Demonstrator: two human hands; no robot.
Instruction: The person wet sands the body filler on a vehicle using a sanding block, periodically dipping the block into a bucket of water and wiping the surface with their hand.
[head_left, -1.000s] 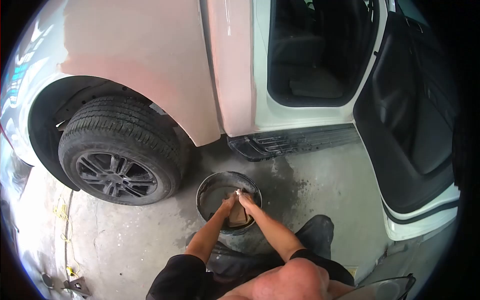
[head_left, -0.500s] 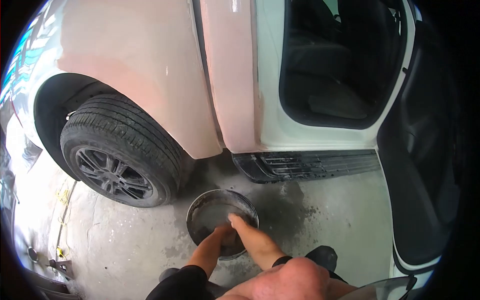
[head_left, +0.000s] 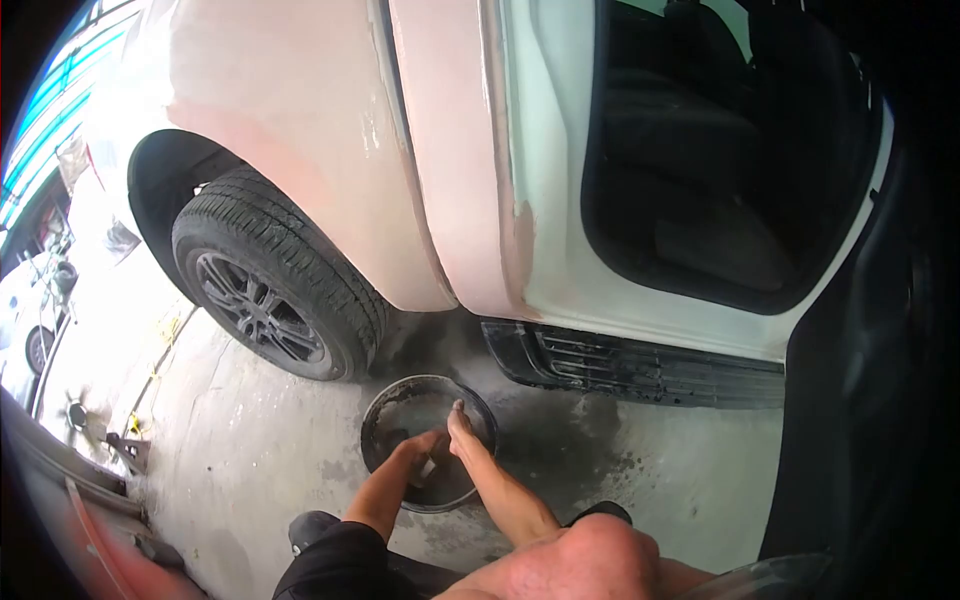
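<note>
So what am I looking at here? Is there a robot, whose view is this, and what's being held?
There is no robot: these are a person's bare hands, seen by one camera worn on their head, looking forward and down. The left hand and right hand are inside a round, dark basin. A pale block is by the left hand, but I can't tell whether the fingers grip it. The basin stands on the floor, which is wet in patches, beside a vehicle, near its wheel and side step.
</note>
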